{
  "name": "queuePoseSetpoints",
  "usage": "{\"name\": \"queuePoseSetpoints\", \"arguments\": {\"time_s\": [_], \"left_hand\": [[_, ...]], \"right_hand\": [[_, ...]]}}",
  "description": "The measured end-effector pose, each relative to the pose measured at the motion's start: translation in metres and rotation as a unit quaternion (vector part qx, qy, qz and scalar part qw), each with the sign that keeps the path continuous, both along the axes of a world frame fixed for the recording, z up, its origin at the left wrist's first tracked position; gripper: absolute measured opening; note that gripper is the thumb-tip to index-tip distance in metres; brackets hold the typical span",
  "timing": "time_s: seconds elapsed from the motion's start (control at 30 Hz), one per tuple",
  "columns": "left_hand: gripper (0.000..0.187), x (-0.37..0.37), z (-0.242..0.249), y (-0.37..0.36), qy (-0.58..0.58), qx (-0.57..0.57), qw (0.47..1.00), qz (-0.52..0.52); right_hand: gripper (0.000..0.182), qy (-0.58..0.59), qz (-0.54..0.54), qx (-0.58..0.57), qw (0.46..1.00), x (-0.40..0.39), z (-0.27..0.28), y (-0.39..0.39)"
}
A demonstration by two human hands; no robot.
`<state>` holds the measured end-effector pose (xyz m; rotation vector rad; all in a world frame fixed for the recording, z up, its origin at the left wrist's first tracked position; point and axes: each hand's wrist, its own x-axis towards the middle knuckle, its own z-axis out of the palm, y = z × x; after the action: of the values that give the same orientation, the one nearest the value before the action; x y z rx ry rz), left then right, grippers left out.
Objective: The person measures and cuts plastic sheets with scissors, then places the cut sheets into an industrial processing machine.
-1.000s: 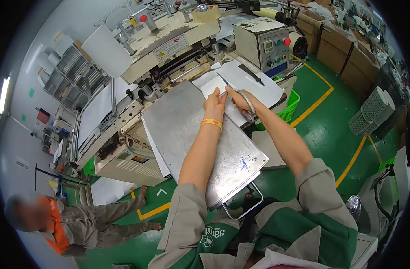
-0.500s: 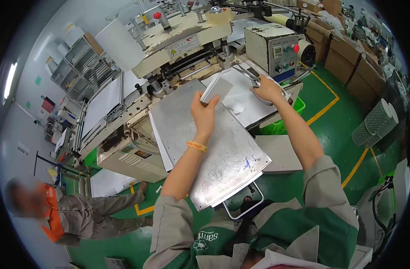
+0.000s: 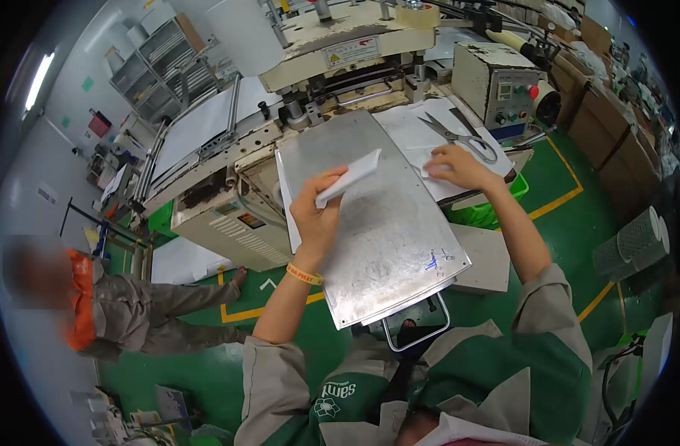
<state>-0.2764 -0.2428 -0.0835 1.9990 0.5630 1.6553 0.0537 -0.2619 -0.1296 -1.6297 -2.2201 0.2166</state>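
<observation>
My left hand (image 3: 315, 215) is closed around a small white paper bundle (image 3: 352, 177), held tilted above a bare metal plate (image 3: 388, 238). The bundle looks layered, but its kind is not clear. My right hand (image 3: 459, 168) is over the white sheet to the right of the plate, fingers loosely bent and partly apart, with nothing plainly held. A small white paper scrap (image 3: 423, 169) lies at its fingertips. Just beyond that hand, scissors (image 3: 459, 138) with metal handles rest on the white sheet (image 3: 410, 123), blades partly spread.
A worn cream press (image 3: 303, 63) stands behind the plate, with a control box (image 3: 503, 93) at right. A metal handle (image 3: 421, 338) juts from the plate's near end. A green bin (image 3: 481, 214) sits below. Another person (image 3: 131, 305) is at left; cardboard boxes (image 3: 596, 123) line the right.
My right hand has let go of the scissors, which now lie on the sheet, and has moved toward the paper scrap. My left hand has lowered and turned the bundle. The view has shifted.
</observation>
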Motion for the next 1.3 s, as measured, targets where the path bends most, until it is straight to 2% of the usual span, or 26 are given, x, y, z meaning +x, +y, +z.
{"name": "queuePoseSetpoints", "arguments": {"time_s": [0.07,0.13,0.2,0.23,0.27,0.33,0.43,0.53,0.6,0.67,0.7,0.77,0.8,0.87,0.93,0.97,1.07,1.1,1.2,1.3], "left_hand": [[0.014,-0.007,0.010,-0.012,0.000,-0.251,0.968,-0.007],[0.023,-0.010,0.003,-0.008,-0.096,-0.347,0.923,-0.139],[0.030,-0.009,0.000,-0.009,-0.196,-0.464,0.833,-0.230],[0.031,-0.011,-0.005,-0.008,-0.204,-0.486,0.815,-0.240],[0.033,-0.013,-0.012,-0.006,-0.211,-0.508,0.796,-0.251],[0.033,-0.014,-0.020,-0.007,-0.217,-0.509,0.795,-0.249],[0.038,-0.012,-0.023,-0.010,-0.202,-0.511,0.801,-0.239],[0.042,-0.008,-0.018,-0.012,-0.133,-0.517,0.816,-0.223],[0.043,-0.004,-0.012,-0.013,-0.087,-0.485,0.844,-0.211],[0.041,0.000,0.006,-0.012,-0.042,-0.451,0.861,-0.232],[0.040,0.001,0.019,-0.011,-0.044,-0.453,0.861,-0.228],[0.036,-0.002,0.036,-0.001,-0.024,-0.460,0.862,-0.211],[0.037,-0.005,0.043,0.005,-0.066,-0.462,0.848,-0.251],[0.042,-0.014,0.060,0.004,-0.091,-0.435,0.853,-0.272],[0.045,-0.026,0.054,0.004,-0.002,-0.327,0.927,-0.181],[0.059,-0.031,0.047,0.000,0.040,-0.281,0.947,-0.153],[0.075,-0.042,0.026,-0.012,0.205,-0.198,0.957,-0.052],[0.091,-0.042,0.019,-0.013,0.222,-0.204,0.951,-0.063],[0.105,-0.040,0.013,-0.017,0.296,-0.187,0.936,-0.050],[0.098,-0.038,0.007,-0.015,0.324,-0.181,0.928,-0.031]], "right_hand": [[0.022,0.013,-0.063,0.045,0.997,-0.010,-0.009,-0.001],[0.022,-0.001,-0.125,0.115,0.986,0.001,-0.020,0.014],[0.021,-0.035,-0.163,0.200,0.966,0.000,-0.026,0.018],[0.021,-0.050,-0.183,0.244,0.951,-0.005,-0.023,0.019],[0.020,-0.009,-0.172,0.250,0.953,-0.010,-0.020,0.020],[0.020,0.069,-0.151,0.261,0.951,-0.018,-0.009,0.018],[0.025,0.297,-0.075,0.114,0.945,-0.062,0.039,-0.011],[0.031,0.454,-0.005,-0.047,0.890,-0.106,0.080,-0.043],[0.037,0.420,0.058,-0.126,0.897,-0.120,0.086,-0.051],[0.038,0.444,0.058,-0.113,0.887,-0.124,0.079,-0.046],[0.039,0.453,0.009,-0.126,0.882,-0.124,0.086,-0.047],[0.040,0.517,-0.005,-0.111,0.848,-0.123,0.088,-0.046],[0.040,0.548,-0.014,-0.098,0.831,-0.122,0.087,-0.045],[0.038,0.612,-0.049,-0.118,0.780,-0.115,0.080,-0.043],[0.039,0.653,-0.054,-0.150,0.740,-0.113,0.076,-0.047],[0.043,0.676,-0.059,-0.176,0.713,-0.109,0.068,-0.047],[0.046,0.699,-0.056,-0.215,0.680,-0.115,0.052,-0.051],[0.046,0.691,-0.074,-0.233,0.681,-0.117,0.048,-0.051],[0.049,0.647,-0.100,-0.210,0.726,-0.141,0.052,-0.054],[0.050,0.594,-0.093,-0.226,0.766,-0.144,0.041,-0.049]]}}
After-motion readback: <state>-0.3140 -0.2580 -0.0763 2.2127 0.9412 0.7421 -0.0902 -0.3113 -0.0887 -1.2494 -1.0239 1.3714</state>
